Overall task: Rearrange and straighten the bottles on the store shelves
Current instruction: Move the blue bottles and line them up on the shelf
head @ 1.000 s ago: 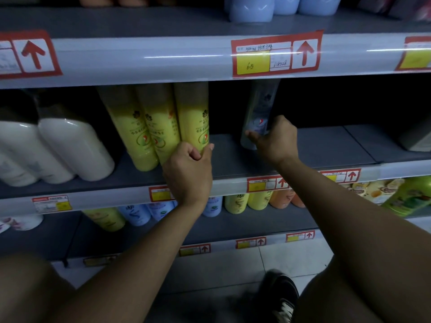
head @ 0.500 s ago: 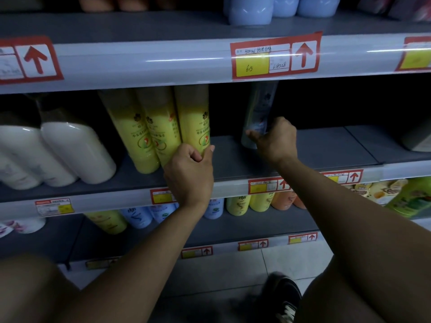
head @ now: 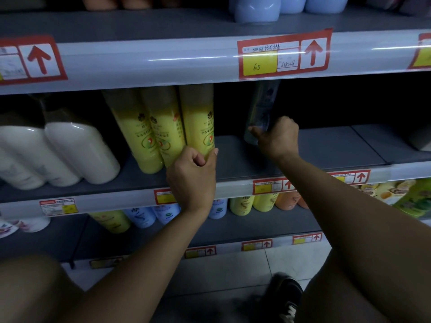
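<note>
**Both hands on bottles at the middle shelf**

At the left end of the middle shelf stand two large white bottles, touching each other and leaning back towards the dark rear of the shelf. A price label sits on the front rail just below them.

Next along comes a tight row of three tall yellow bottles, side by side and touching, their tops hidden behind the rail of the shelf above. The left hand is at the base of the rightmost yellow bottle, near the shelf's front edge: the fingers are curled round its lower part and the thumb lies against its right side, so the hand is grasping that bottle.

To the right of the yellow row the shelf is bare grey up to a dark, slim bottle standing further back, near the middle of the shelf. The right hand is clasped round its lower part, fingers wrapped over the front and the thumb pointing left across it. The label on this bottle is too dim to read.

On the rail of the upper shelf, above that bottle, is a red-bordered tag with a yellow panel and an upward arrow. Pale blue containers stand on the upper shelf itself.

On the lower shelf a line of smaller bottles runs from yellow through blue and yellow again to orange, with green packs at the far right. A dark shoe shows on the tiled floor below.
</note>
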The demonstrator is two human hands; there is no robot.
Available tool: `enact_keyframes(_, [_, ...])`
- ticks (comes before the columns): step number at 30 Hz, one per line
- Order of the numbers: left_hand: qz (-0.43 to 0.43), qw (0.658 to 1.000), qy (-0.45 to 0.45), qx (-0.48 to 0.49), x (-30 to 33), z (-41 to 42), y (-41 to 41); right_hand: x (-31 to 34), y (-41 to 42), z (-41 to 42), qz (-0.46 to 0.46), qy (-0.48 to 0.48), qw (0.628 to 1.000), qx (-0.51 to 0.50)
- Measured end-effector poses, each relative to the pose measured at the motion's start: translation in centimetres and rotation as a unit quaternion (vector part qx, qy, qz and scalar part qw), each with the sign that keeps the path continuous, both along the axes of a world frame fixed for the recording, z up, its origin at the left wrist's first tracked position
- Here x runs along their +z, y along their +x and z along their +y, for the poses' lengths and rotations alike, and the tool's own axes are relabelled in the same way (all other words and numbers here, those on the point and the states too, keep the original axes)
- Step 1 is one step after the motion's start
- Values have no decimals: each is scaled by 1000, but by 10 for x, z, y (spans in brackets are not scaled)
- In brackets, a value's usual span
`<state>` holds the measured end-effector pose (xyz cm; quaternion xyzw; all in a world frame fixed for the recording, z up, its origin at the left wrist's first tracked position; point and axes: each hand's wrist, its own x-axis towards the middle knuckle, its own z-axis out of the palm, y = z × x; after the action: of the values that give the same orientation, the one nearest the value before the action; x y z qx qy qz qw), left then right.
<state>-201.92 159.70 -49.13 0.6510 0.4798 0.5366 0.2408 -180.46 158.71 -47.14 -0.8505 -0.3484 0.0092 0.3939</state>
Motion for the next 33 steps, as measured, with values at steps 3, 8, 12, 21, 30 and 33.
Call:
enact_keyframes(3, [7,1000,4,-16,-1,-6,-8,2,2,-3,3,-16,1000,6])
enact_keyframes(8, [25,999,20,-31,5,-15,-24,11,-3,-17,3,-35,999,22])
enact_keyframes(12, [21,998,26,-49,19,-17,-34,16,-10,-32,10,-17,999,25])
enact_keyframes(21, [42,997,4,-65,38,-12,-38,14,2,-30,20,-18,999,37])
enact_keyframes(30, [51,997,18,-55,48,-26,-17,16,5,-37,18,2,998,61])
enact_keyframes(33, [41,997,15,-56,58,-37,-14,23,3,-52,4,27,997,70])
